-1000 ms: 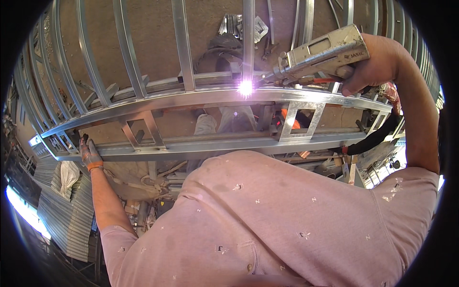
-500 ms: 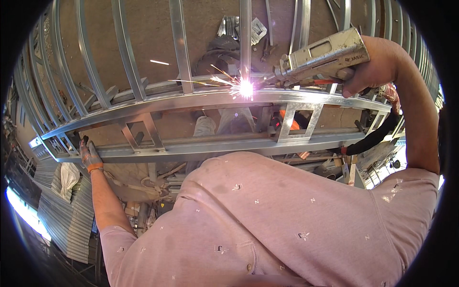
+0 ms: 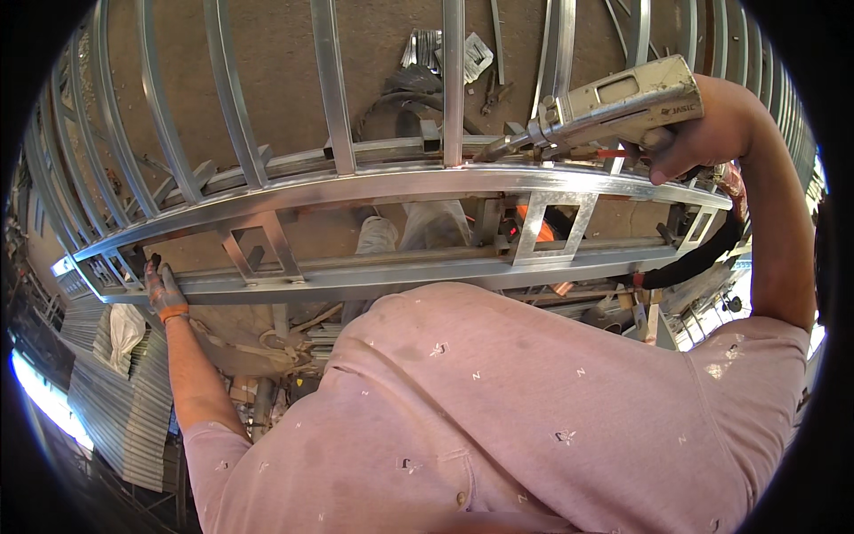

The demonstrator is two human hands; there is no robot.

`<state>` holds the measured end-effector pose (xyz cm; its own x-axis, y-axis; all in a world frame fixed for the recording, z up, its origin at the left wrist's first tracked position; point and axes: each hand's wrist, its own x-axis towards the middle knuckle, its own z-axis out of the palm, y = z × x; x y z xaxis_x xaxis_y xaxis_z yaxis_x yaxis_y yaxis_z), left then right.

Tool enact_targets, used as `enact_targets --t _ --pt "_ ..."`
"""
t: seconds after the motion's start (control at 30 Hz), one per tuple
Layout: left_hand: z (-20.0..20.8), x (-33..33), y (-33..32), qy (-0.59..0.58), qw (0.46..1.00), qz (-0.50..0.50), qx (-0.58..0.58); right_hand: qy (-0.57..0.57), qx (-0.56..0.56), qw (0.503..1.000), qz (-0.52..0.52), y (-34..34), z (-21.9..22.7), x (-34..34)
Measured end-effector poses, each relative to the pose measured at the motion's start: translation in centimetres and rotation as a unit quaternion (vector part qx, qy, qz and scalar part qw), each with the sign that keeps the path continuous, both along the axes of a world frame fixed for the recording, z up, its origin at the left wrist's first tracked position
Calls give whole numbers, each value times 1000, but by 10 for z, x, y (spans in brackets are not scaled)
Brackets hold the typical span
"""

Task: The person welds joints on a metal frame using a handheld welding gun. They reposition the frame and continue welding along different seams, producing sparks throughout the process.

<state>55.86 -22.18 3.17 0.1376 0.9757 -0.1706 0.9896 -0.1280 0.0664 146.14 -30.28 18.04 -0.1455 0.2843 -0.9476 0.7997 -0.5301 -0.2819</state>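
A pale, scuffed welding gun [image 3: 614, 105] is in my bare right hand [image 3: 703, 133], its fingers wrapped round the handle. Its nozzle points left, close to the foot of an upright square metal tube [image 3: 453, 89] where it meets the upper rail [image 3: 382, 185] of a metal frame. No arc glows at the tip. At the frame's left end, my left hand [image 3: 165, 295], in a grey glove with an orange cuff, grips the lower rail [image 3: 356, 287]. Square plates with cut-out openings, such as one plate [image 3: 525, 242], join the two rails.
Several upright tubes [image 3: 233, 89] run away from the upper rail. A black hose [image 3: 703, 254] loops down at the right. On the ground beyond lie stacked metal plates [image 3: 464, 58] and pliers [image 3: 495, 96]. Corrugated sheets [image 3: 124, 400] lie at lower left.
The bright arc and flying sparks have gone out. My right hand has shifted the welding gun slightly right, its nozzle now a little off the weld spot. My left hand stays at the lower rail.
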Motion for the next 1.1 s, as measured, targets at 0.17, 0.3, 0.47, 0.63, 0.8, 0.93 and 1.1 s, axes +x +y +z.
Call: enact_targets --t 0.17,0.3,0.47,0.63,0.8,0.93,1.1 --pt "-1 1 0 15 1000 -8 6 34 14 999 -24 1 -3 0" --pt "2 2 0 29 1000 5 1 53 4 998 -24 4 -7 -7" --pt "3 3 0 11 1000 7 -16 58 -20 998 -29 6 -9 -13" --pt "3 5 0 16 1000 10 -8 37 -11 999 -26 9 -10 -13" --pt "4 8 -1 -7 1000 2 -11 42 -21 998 -36 7 -13 -17" --pt "3 6 -1 -1 1000 -6 -7 58 -20 997 -41 7 -13 -17" --pt "1 -1 0 19 1000 -18 0 32 -3 999 -9 6 -14 -17"
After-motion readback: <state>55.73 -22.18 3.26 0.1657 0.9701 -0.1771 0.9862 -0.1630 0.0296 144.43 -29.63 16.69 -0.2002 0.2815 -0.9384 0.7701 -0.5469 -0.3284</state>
